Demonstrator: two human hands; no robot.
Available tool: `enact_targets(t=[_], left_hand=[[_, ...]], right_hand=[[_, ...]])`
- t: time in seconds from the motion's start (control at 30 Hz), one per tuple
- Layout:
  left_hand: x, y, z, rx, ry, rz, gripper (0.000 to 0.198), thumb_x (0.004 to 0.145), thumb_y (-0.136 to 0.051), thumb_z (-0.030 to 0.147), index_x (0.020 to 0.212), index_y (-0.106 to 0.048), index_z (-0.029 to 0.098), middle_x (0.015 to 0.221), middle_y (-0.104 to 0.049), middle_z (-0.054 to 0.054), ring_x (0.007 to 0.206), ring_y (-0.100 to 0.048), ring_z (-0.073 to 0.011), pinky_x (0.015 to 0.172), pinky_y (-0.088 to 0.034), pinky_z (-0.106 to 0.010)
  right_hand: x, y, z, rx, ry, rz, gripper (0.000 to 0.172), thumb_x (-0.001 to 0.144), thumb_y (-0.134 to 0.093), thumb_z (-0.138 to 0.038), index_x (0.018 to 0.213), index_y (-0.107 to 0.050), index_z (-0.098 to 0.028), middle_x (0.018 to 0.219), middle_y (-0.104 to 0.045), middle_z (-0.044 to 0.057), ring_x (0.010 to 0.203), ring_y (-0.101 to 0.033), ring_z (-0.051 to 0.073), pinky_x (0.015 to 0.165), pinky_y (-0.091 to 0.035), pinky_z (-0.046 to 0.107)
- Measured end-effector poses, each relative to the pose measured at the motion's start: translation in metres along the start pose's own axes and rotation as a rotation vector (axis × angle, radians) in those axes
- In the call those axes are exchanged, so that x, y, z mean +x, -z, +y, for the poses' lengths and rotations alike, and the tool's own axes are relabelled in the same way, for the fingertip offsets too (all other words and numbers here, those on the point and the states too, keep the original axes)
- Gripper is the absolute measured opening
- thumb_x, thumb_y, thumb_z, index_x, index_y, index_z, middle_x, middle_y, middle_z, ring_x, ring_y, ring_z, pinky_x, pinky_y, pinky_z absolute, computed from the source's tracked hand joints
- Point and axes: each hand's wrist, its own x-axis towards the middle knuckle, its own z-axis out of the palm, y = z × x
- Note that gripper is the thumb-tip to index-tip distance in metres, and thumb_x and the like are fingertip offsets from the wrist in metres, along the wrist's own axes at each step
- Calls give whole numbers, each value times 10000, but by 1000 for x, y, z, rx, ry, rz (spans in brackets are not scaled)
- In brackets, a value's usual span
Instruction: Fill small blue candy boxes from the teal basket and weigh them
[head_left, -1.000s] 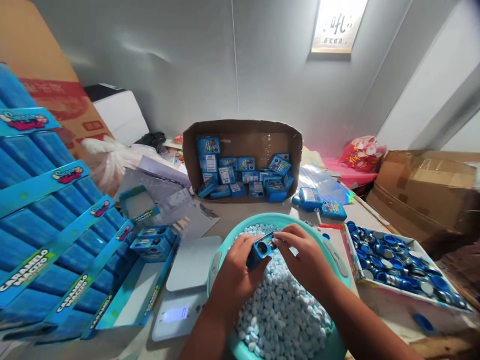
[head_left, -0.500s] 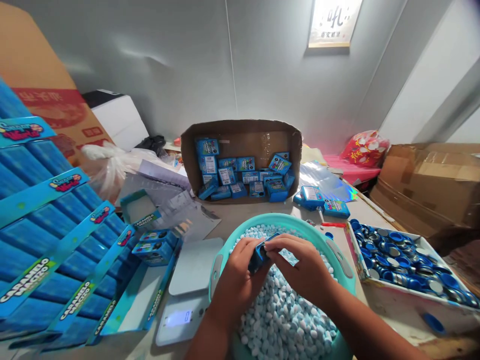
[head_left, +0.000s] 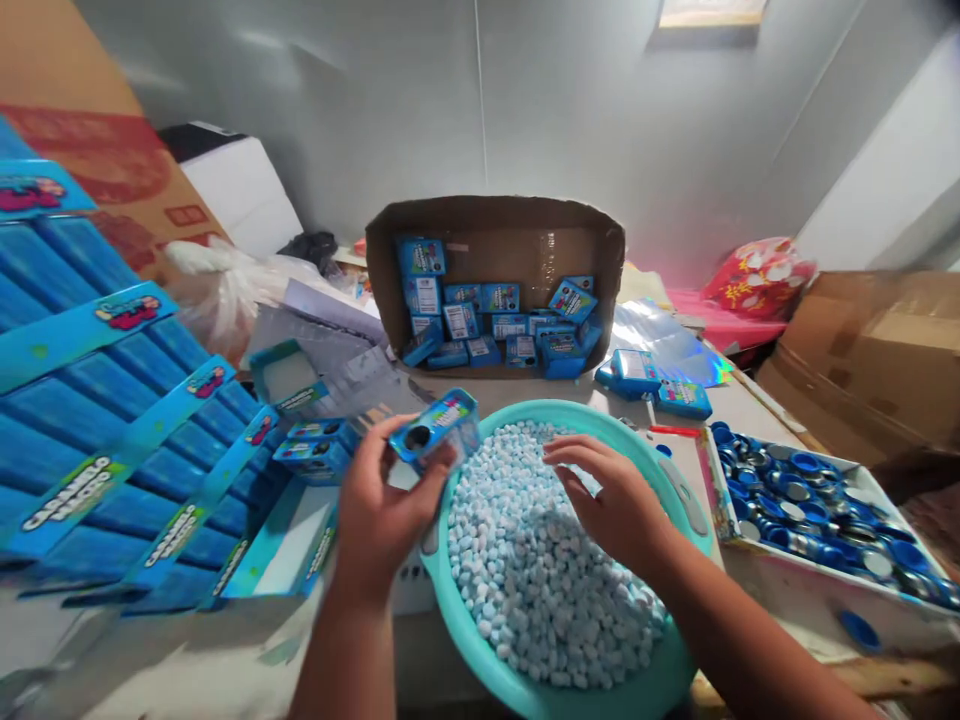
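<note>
My left hand grips a small blue candy box by its sides, raised at the left rim of a turquoise tub. A dark round spot, perhaps an opening, shows on the box's upper face. Pale blue and white candies fill much of the tub. Over their right part hovers my right hand, its fingers loosely bent and apart, with nothing visible in them. Behind my left hand, a kitchen scale is mostly hidden.
An open cardboard carton with several blue boxes stands behind the tub. To the right lie loose blue boxes and a tray of blue caps. Stacked blue display cartons lean at the left.
My left hand has carried the candy box up and left, away from above the candies. My right hand has let go of it and stays over the tub. The view has tilted down.
</note>
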Motion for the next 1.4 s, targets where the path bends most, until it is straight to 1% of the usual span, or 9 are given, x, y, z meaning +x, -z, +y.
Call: enact_targets(t=[0.1,0.2,0.27,0.4,0.53,0.7,0.9,1.17,1.4], left_hand=[[11,36,-19,137,76,77,519,691,-802,424,1127,-608,220,1041,-714,-52,919,-712,-230,852,-591,-376],[12,57,-43,144,189,66,515,664,-793,444,1084,-611,207,982,-725,-56,897,-720,-247,815,-605,-387],[10,60,-60,117,257,26,537,643,-795,455,1071,-614,186,965,-731,-73,902,-722,-264,825,-608,-411],[0,54,-85,28,387,-83,702,631,-806,461,1222,-588,152,1104,-726,-140,993,-715,-301,917,-580,-489],[-22,57,-88,-35,303,61,748,703,-802,427,1355,-531,179,1357,-630,-163,1249,-613,-289,1093,-482,-480],[-69,80,-90,9,293,470,448,833,-688,454,1175,-664,166,1071,-742,-107,964,-730,-238,946,-578,-435],[-113,96,-108,193,407,683,465,859,-627,522,1121,-675,140,931,-733,-93,791,-721,-211,793,-612,-387],[-115,100,-115,412,431,598,504,862,-607,535,1180,-661,148,968,-710,-102,815,-703,-207,666,-603,-321],[-110,103,-119,238,538,552,552,806,-655,525,1216,-627,156,1049,-690,-121,884,-704,-236,583,-610,-295]], right_hand=[[-3,-2,-1,23,11,-217,173,948,-561,-200,1066,-686,-217,1149,-720,84,1105,-662,218,961,-549,414],[-6,-4,-11,-12,-27,-389,413,912,-637,-283,1318,-593,-224,1322,-647,109,1231,-590,256,1044,-495,471],[-6,-3,-17,-52,-30,-536,520,849,-714,-316,1350,-591,-255,1427,-575,106,1316,-520,301,1080,-459,514],[-3,0,-17,-39,-56,-754,452,816,-739,-264,1261,-679,-310,1406,-593,80,1281,-545,310,1042,-486,493],[-3,-1,-8,15,-32,-734,303,827,-712,-184,1117,-738,-268,1192,-687,78,1101,-626,256,956,-522,425],[-9,-6,5,13,51,-654,258,871,-582,-78,964,-744,-257,1003,-722,70,924,-658,234,792,-559,386],[-12,-4,6,-7,86,-554,284,931,-509,-125,1015,-741,-264,898,-723,58,796,-679,212,668,-557,354],[-10,-1,-6,-10,140,-480,218,966,-520,-212,1007,-728,-263,902,-712,61,758,-681,190,627,-540,311],[-14,-5,-9,5,121,-502,228,969,-501,-205,908,-717,-239,851,-697,58,728,-663,181,632,-524,307]])
